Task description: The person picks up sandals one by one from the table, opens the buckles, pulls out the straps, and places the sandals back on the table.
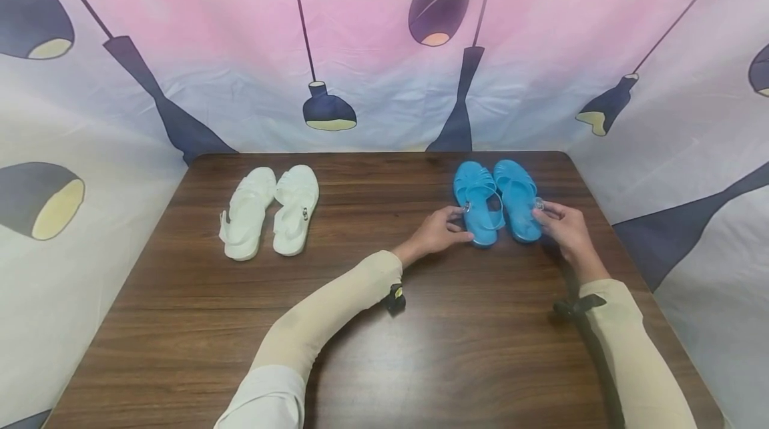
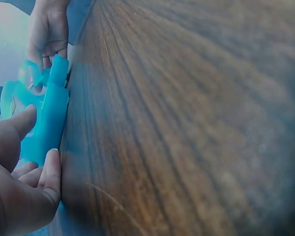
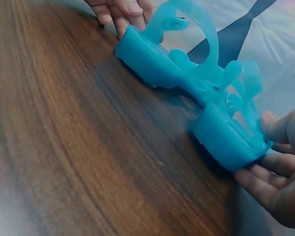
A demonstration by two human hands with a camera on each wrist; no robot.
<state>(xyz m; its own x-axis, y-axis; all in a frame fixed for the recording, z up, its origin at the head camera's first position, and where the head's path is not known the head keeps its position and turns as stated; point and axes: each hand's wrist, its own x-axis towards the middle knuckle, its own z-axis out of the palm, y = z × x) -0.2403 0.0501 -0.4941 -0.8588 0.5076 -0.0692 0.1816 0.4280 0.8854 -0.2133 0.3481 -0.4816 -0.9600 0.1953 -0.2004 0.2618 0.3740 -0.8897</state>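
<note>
Two light-blue strappy sandals stand side by side near the back right of the table. My left hand (image 1: 441, 230) holds the left blue sandal (image 1: 483, 215) at its outer side, around the buckle and heel. The left thumb is beside the strap, and the other fingers lie low against the sole in the left wrist view. On the other outer side, my right hand (image 1: 565, 227) holds the right blue sandal (image 1: 521, 212), thumb by its clear buckle. In the right wrist view the sandals' heels (image 3: 226, 140) face the camera, with the lower right fingers touching the sole.
A pair of white sandals, the left one (image 1: 245, 232) and the right one (image 1: 292, 232), stands at the back left of the brown wooden table (image 1: 384, 322). A patterned cloth (image 1: 372, 82) hangs behind the table's back edge and along the sides.
</note>
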